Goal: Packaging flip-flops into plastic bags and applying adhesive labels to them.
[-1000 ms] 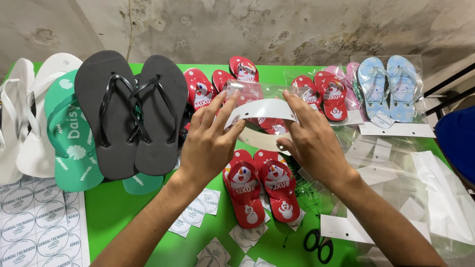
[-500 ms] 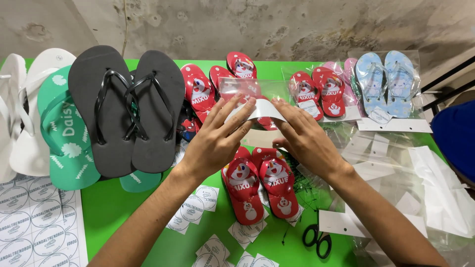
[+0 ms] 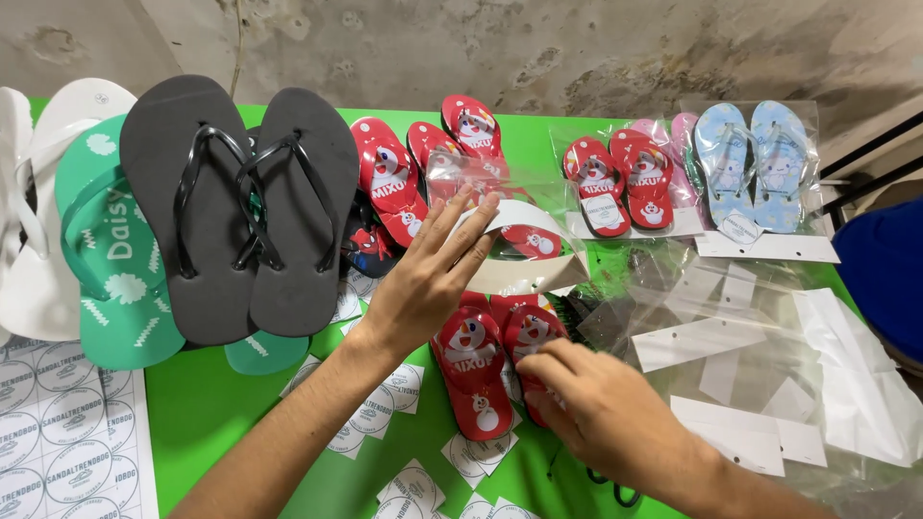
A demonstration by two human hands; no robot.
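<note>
Left hand [image 3: 428, 279], fingers spread, pins a clear bag [image 3: 500, 216] with its white card mid-table while the right hand [image 3: 601, 408] pinches the loose red pair [image 3: 495, 365] just near of it, not yet bagged; two packed pairs [image 3: 702, 168] lie far right.

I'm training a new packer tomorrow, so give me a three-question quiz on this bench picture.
1. True or false: the left hand rests on the clear bag with the white card.
2. What does the right hand touch? A) the black flip-flops B) the small red flip-flops C) the blue flip-flops
3. Fill in: the table is covered in ____.

Key: 1 true; 2 B; 3 green.
</note>
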